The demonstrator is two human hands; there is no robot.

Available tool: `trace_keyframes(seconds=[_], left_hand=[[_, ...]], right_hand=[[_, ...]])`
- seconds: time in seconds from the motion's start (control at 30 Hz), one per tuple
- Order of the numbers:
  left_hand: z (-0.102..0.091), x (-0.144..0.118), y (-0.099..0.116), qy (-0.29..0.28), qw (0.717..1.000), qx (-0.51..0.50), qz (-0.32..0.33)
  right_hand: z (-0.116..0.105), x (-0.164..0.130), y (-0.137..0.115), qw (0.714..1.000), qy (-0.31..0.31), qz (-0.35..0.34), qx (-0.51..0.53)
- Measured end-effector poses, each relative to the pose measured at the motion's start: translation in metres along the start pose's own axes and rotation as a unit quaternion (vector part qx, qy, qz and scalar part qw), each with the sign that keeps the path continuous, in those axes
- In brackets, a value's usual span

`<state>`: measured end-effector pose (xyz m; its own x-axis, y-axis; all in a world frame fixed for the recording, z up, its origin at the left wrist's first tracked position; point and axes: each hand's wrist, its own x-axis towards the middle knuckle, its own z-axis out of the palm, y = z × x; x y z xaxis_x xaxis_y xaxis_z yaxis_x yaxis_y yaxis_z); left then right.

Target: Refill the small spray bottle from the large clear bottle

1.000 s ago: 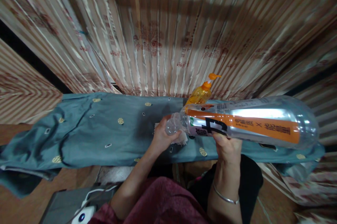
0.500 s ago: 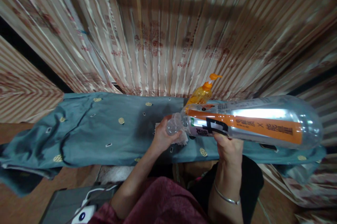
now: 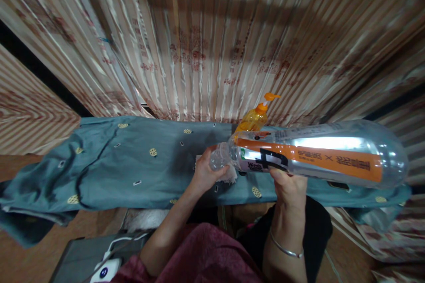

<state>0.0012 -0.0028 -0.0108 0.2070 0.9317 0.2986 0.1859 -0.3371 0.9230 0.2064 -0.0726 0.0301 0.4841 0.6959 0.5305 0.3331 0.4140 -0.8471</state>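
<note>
A small clear container (image 3: 219,159) is held in the left hand (image 3: 203,176), with the fingers curled around its side and the thumb laid along the near side. A large clear bottle (image 3: 318,152) is gripped in the right hand (image 3: 289,185); the thumb is seen against it, while the other fingers are mostly hidden beneath. The large bottle is held on its side above the cloth-covered worktop (image 3: 109,176), its neck pointed left and its broad base right. Its neck is lined up right at the container; whether the two are touching cannot be told. Under the left hand, a white rough-edged piece (image 3: 229,176) is partly covered. Just behind the large bottle's neck, a yellow pump bottle (image 3: 254,120) is seen, its lower part hidden. The worktop is backed by a striped curtain (image 3: 199,44).
</note>
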Motion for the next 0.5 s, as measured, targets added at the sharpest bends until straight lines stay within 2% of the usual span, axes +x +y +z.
trace_keyframes(seconds=[0.5], left_hand=[[-0.0010, 0.0003, 0.0012, 0.001, 1.000, -0.001, -0.007]], right_hand=[[-0.0047, -0.0035, 0.0050, 1.000, 0.005, 0.017, 0.002]])
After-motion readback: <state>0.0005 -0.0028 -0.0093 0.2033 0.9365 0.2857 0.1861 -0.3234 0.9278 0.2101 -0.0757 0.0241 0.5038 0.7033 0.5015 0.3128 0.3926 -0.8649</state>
